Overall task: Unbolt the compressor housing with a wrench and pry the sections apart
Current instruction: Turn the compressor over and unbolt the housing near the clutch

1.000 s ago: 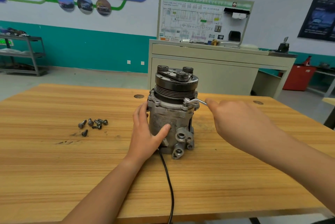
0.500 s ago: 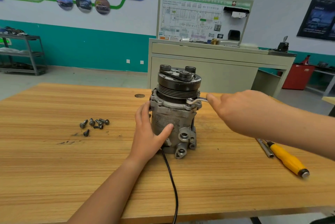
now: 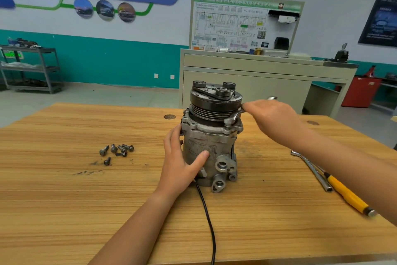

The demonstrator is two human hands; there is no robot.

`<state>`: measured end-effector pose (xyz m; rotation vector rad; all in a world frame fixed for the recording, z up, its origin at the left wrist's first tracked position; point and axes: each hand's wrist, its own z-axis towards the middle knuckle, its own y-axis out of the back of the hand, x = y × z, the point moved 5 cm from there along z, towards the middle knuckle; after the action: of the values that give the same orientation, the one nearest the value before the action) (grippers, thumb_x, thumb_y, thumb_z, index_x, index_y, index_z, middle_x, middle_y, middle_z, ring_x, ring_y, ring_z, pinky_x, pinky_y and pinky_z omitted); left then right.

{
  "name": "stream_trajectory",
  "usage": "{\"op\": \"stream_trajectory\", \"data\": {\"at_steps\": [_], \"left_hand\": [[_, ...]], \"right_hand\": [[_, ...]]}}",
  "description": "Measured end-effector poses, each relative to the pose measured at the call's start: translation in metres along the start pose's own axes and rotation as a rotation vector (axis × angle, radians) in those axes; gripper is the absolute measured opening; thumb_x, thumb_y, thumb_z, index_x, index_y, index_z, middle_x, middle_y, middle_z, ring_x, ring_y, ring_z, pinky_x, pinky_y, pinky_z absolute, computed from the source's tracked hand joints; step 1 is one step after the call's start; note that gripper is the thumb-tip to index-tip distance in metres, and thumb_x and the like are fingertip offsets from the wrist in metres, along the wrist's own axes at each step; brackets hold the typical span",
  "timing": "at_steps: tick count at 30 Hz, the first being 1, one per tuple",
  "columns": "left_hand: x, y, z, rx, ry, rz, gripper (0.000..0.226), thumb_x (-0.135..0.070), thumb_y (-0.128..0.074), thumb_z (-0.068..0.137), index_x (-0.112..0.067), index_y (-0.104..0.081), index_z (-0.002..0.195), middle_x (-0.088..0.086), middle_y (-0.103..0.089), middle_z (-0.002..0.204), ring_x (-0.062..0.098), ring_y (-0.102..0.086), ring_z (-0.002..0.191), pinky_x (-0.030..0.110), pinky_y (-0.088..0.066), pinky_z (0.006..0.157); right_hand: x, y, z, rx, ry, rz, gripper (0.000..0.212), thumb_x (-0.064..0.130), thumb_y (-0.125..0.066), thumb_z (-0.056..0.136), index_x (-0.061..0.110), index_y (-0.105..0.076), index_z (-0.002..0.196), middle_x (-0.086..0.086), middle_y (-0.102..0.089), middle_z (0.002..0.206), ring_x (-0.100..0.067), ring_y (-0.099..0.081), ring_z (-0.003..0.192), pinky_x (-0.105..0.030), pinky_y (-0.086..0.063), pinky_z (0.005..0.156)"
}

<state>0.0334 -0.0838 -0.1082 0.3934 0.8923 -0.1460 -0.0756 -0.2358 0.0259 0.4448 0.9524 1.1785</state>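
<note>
A grey metal compressor (image 3: 211, 146) stands upright mid-table, its black pulley and clutch on top. My left hand (image 3: 182, 161) grips the housing's left side, thumb across the front. My right hand (image 3: 270, 118) holds a silver wrench (image 3: 233, 117) whose ring end sits on a bolt at the upper right flange. The wrench's far tip shows just beyond my knuckles. A black cable (image 3: 207, 217) runs from the compressor's base toward me.
Several loose bolts (image 3: 117, 151) lie on the wooden table (image 3: 64, 200) to the left. A metal bar (image 3: 311, 170) and a yellow-handled screwdriver (image 3: 348, 196) lie at the right, partly under my forearm. A beige cabinet with a display board stands behind the table.
My right hand has swung the wrench handle away from me, toward the back. The bar and screwdriver at the right came into view as the forearm lifted. My left hand stays put.
</note>
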Motion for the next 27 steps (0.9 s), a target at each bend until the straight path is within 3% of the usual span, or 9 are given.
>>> {"op": "stream_trajectory", "data": {"at_steps": [3,6,9,18,20,21,22,24,27], "left_hand": [[-0.001,0.000,0.001,0.001,-0.004,-0.021,0.081,-0.045,-0.069,0.076,-0.058,-0.008,0.128,-0.025,-0.016,0.133,0.007,-0.032,0.129,0.037,-0.039,0.105],[-0.002,0.000,0.001,-0.001,-0.010,-0.039,0.080,-0.042,-0.070,0.077,-0.059,-0.010,0.128,-0.024,-0.018,0.134,0.008,-0.034,0.129,0.035,-0.038,0.105],[-0.003,0.000,0.000,-0.002,-0.011,-0.050,0.080,-0.043,-0.069,0.076,-0.054,-0.013,0.132,-0.020,-0.020,0.137,0.009,-0.034,0.130,0.036,-0.038,0.106],[-0.003,-0.001,0.000,-0.014,-0.018,-0.050,0.079,-0.043,-0.069,0.075,-0.058,-0.012,0.128,-0.024,-0.018,0.133,0.008,-0.033,0.130,0.028,-0.036,0.101],[-0.001,-0.002,0.001,-0.018,-0.016,-0.042,0.081,-0.043,-0.070,0.075,-0.052,-0.012,0.132,-0.022,-0.018,0.134,0.009,-0.034,0.129,0.028,-0.036,0.101],[-0.001,-0.002,0.001,-0.021,-0.016,-0.037,0.081,-0.042,-0.070,0.076,-0.050,-0.013,0.133,-0.021,-0.018,0.134,0.009,-0.034,0.129,0.029,-0.036,0.101],[-0.001,-0.002,0.001,-0.024,-0.018,-0.035,0.082,-0.040,-0.071,0.076,-0.050,-0.013,0.133,-0.020,-0.019,0.134,0.010,-0.035,0.129,0.028,-0.036,0.101],[-0.003,-0.001,0.000,-0.027,-0.025,-0.041,0.081,-0.041,-0.070,0.077,-0.053,-0.012,0.131,-0.020,-0.018,0.134,0.010,-0.035,0.128,0.027,-0.036,0.100],[-0.003,-0.001,0.000,-0.020,-0.019,-0.047,0.079,-0.045,-0.068,0.075,-0.064,-0.010,0.124,-0.023,-0.018,0.132,0.008,-0.036,0.126,0.028,-0.037,0.099]], "right_hand": [[-0.006,0.027,-0.013,-0.062,-0.181,0.067,0.030,0.008,-0.047,0.092,0.005,-0.057,0.120,-0.014,-0.064,0.076,-0.033,-0.060,0.067,-0.039,-0.050,0.054],[0.005,0.052,-0.030,0.011,-0.268,0.002,0.043,0.024,-0.031,0.092,0.015,-0.041,0.133,-0.002,-0.051,0.065,-0.026,-0.049,0.053,-0.028,-0.037,0.048],[0.020,0.052,-0.042,0.267,-0.287,-0.162,0.036,0.018,-0.035,0.093,0.026,-0.033,0.129,0.007,-0.040,0.061,-0.012,-0.035,0.048,-0.026,-0.027,0.041],[0.052,0.058,-0.031,0.537,-0.299,-0.256,0.043,0.000,-0.039,0.086,0.011,-0.037,0.128,0.002,-0.033,0.061,-0.013,-0.025,0.047,-0.026,-0.020,0.038],[0.066,0.058,-0.025,0.602,-0.284,-0.261,0.051,-0.004,-0.040,0.086,-0.004,-0.026,0.135,-0.008,-0.046,0.075,-0.015,-0.032,0.052,-0.027,-0.021,0.038],[0.071,0.057,-0.024,0.633,-0.293,-0.237,0.057,-0.006,-0.039,0.087,-0.009,-0.016,0.139,-0.017,-0.051,0.094,-0.017,-0.039,0.061,-0.027,-0.021,0.038],[0.076,0.056,-0.023,0.657,-0.296,-0.221,0.059,-0.007,-0.037,0.089,-0.011,-0.009,0.140,-0.021,-0.048,0.112,-0.020,-0.047,0.073,-0.028,-0.022,0.039],[0.077,0.054,-0.022,0.688,-0.255,-0.248,0.057,-0.009,-0.033,0.090,-0.015,-0.004,0.139,-0.025,-0.043,0.123,-0.027,-0.052,0.086,-0.028,-0.024,0.040],[0.071,0.056,-0.024,0.746,-0.206,-0.297,0.060,-0.012,-0.035,0.088,-0.016,-0.003,0.138,-0.020,-0.048,0.102,-0.023,-0.039,0.061,-0.030,-0.027,0.041]]}}
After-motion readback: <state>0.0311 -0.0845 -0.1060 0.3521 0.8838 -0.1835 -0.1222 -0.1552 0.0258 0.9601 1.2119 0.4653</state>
